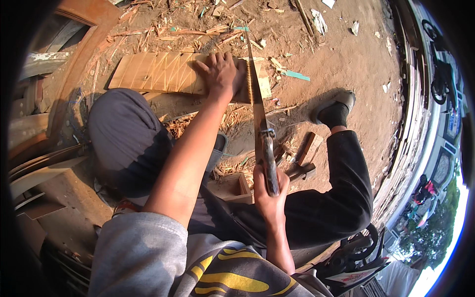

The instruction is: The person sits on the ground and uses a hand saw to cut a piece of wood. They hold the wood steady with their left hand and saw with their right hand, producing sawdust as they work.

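1. Pale brown wood: in the head view, a board (163, 73) scored with slanting lines lies near the ground at 11 o'clock, its long side running roughly from 9 to 3.
2. The left hand (222, 74) rests palm down on the board's right part, just short of 12 o'clock; its grip is spread flat, fingers pointing toward 12.
3. The right hand (271, 190), at 5 o'clock, has its grip wrapped around the dark handle (267, 153) of a saw (259, 114).
4. The saw's long blade points to 12 o'clock and crosses the board's right end, just beside the left hand; whether its teeth bite into the wood I cannot tell.
5. A turquoise strip (297, 76) lies at 1 o'clock, near the board, on bare earth (356, 64) strewn with wood scraps.
6. The person's shoe (349, 99) stands at 2 o'clock, a wooden block (310, 146) lies at 3, and a wooden box (243, 184) sits at 6.
7. A reddish-brown wooden frame (74, 79) stands at 10 o'clock; a motorbike (442, 74) shows by the rim at 2.
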`<act>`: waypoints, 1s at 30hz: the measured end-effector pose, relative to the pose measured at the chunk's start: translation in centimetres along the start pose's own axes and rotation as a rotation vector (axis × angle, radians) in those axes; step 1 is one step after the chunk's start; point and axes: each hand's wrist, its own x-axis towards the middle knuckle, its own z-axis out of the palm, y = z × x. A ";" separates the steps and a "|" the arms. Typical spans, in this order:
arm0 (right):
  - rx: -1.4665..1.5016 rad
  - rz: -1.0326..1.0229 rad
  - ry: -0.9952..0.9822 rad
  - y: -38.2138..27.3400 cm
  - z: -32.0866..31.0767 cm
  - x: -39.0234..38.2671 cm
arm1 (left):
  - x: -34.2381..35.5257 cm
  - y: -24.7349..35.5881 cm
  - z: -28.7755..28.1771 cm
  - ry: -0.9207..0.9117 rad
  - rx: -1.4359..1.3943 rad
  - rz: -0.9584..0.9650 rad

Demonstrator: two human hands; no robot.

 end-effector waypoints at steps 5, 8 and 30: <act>0.023 -0.040 0.017 0.7 -0.6 -1.1 | 0.0 0.2 -1.6 -0.117 -0.030 -0.044; 0.158 0.043 0.012 -0.3 1.4 4.1 | 0.4 -1.8 4.4 0.053 0.170 0.091; 0.064 0.061 -0.017 0.7 -1.6 -1.7 | 0.0 0.8 -2.8 -0.127 -0.010 -0.061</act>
